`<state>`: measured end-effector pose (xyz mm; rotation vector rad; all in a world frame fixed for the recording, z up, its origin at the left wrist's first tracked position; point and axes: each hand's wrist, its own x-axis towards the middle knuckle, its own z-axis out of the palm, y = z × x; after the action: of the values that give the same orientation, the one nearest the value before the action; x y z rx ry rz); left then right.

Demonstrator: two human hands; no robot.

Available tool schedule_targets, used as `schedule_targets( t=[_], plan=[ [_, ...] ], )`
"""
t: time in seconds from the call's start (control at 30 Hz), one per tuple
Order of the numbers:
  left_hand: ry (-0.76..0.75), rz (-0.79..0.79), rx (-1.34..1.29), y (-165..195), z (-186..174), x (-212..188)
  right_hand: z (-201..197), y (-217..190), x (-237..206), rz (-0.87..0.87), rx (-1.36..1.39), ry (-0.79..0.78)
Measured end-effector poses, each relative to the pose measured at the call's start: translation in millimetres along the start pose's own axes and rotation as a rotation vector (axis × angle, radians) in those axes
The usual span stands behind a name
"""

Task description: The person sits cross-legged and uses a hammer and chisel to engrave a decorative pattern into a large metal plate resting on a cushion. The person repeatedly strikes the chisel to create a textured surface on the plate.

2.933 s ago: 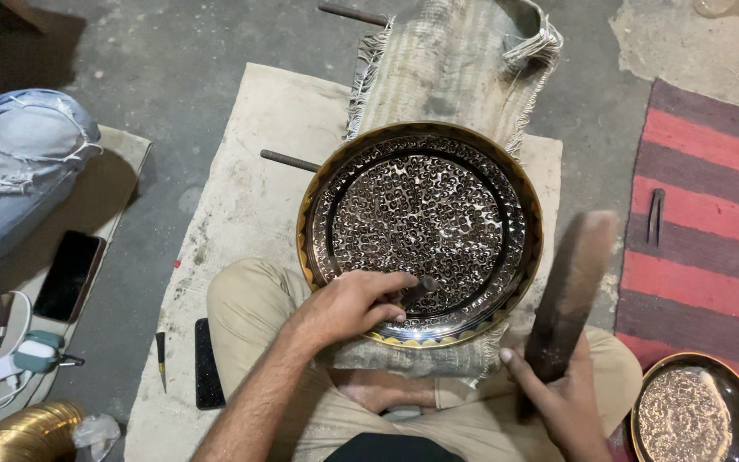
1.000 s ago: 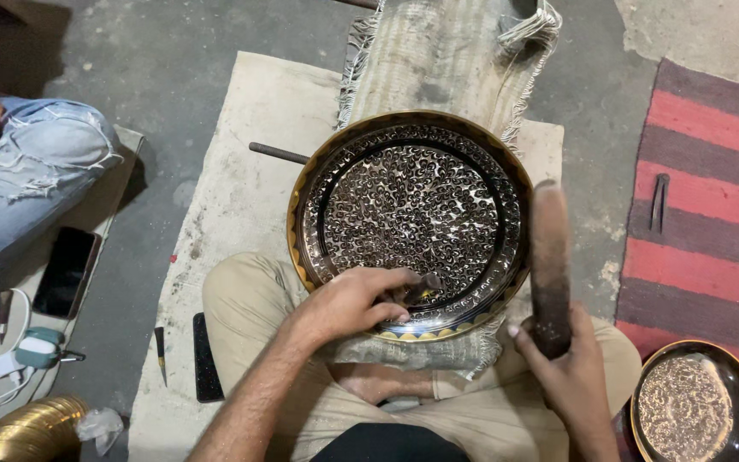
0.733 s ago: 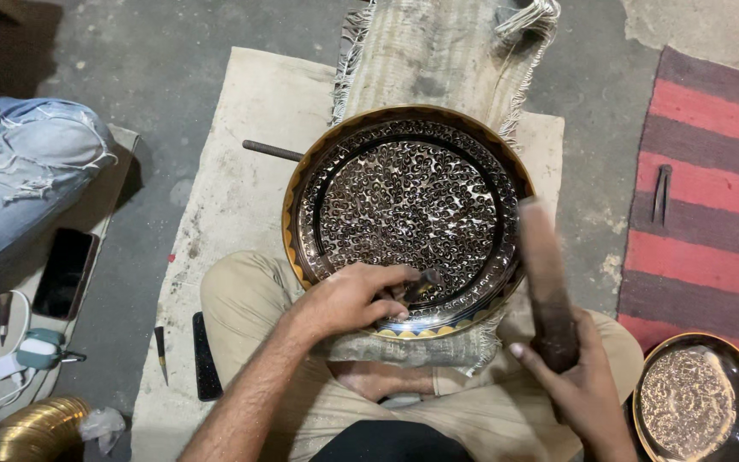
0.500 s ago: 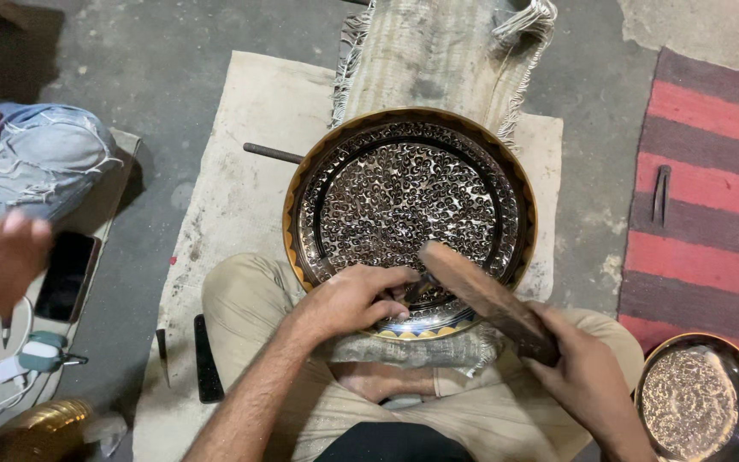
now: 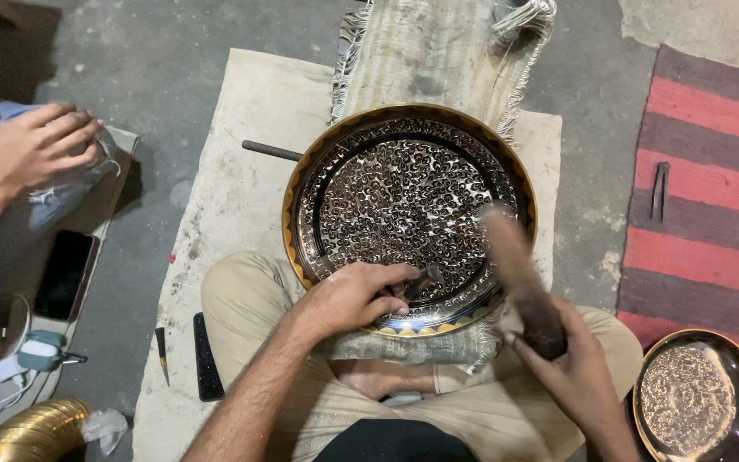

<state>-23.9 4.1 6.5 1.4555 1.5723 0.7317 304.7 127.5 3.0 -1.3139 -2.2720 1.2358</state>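
The right hand [image 5: 570, 364] grips a wooden mallet [image 5: 519, 278], raised and blurred over the near rim of the tray [image 5: 408, 214]; the left hand [image 5: 348, 295] is closed on a small chisel [image 5: 423, 280] set on that rim. The tray lies on the lap, looks stiff and heavy metal, best held by its gold edge; beyond it lies a fringed mat [image 5: 438, 51].

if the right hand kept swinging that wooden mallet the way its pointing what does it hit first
Most likely the small metal punch pinched by the left hand on the engraved tray. The right hand aims the blurred mallet up-left, though depth is unclear.
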Motion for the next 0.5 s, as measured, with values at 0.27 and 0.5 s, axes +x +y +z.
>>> schedule_targets(
  t=[0.27, 0.5],
  plan=[
    [-0.001, -0.015, 0.001, -3, 2, 0, 3, -1, -1, 0.050, 0.275, 0.081],
    [-0.011, -0.027, -0.009, -4, 2, -1, 4, -16, 2, -0.029, 0.119, 0.078]
  ],
)
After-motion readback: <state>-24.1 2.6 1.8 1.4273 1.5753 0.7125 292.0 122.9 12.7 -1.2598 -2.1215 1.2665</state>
